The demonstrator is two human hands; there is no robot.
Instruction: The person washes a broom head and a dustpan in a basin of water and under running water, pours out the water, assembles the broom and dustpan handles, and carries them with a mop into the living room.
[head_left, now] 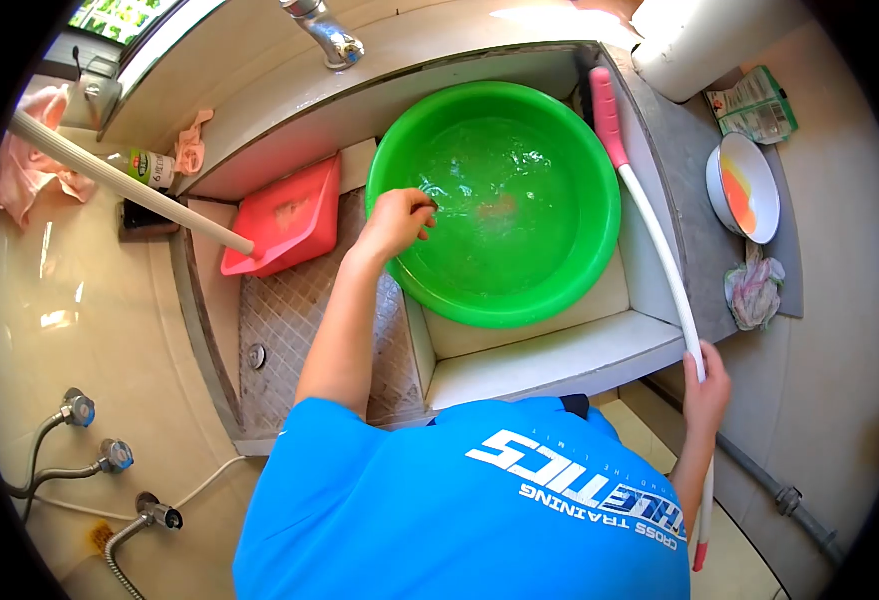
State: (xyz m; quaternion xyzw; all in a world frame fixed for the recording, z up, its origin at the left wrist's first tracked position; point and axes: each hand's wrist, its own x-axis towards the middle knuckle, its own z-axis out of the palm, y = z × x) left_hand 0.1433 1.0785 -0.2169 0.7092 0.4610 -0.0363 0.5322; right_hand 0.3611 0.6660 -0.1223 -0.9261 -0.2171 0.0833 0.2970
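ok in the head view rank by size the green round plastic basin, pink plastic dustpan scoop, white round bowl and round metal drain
1. Green round plastic basin
2. Pink plastic dustpan scoop, handle left out
3. White round bowl
4. Round metal drain, clearly smallest

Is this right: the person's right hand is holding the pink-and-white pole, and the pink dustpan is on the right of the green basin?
Not quite: the head view shows the pink dustpan on the left of the green basin, not the right. The right hand is indeed holding the pink-and-white pole.
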